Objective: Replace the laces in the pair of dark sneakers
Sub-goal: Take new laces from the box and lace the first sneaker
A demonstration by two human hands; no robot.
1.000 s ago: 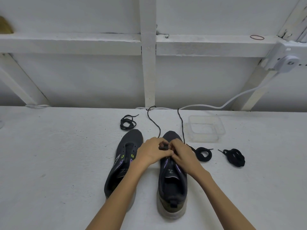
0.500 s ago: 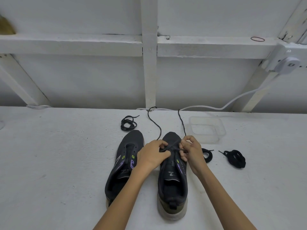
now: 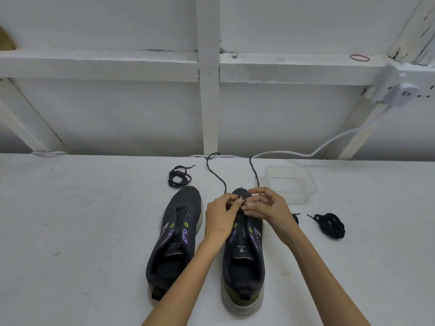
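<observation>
Lace (image 3: 216, 172) pinched by both hands over the right sneaker (image 3: 244, 260).
It is gripped between the fingertips of the left hand (image 3: 221, 217) and right hand (image 3: 268, 208); the clear container (image 3: 290, 184) is seen just beyond, coiled laces (image 3: 330, 225) lying outside it.

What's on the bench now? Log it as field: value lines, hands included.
left hand: pinches the thin lace at the toe-end eyelets
right hand: pinches the same lace
worked sneaker: under both hands, lace ends trailing away
other sneaker: beside it, unlaced
spare laces: coil beyond the other sneaker, bundle right of the hands
container: clear, beyond the right hand
</observation>
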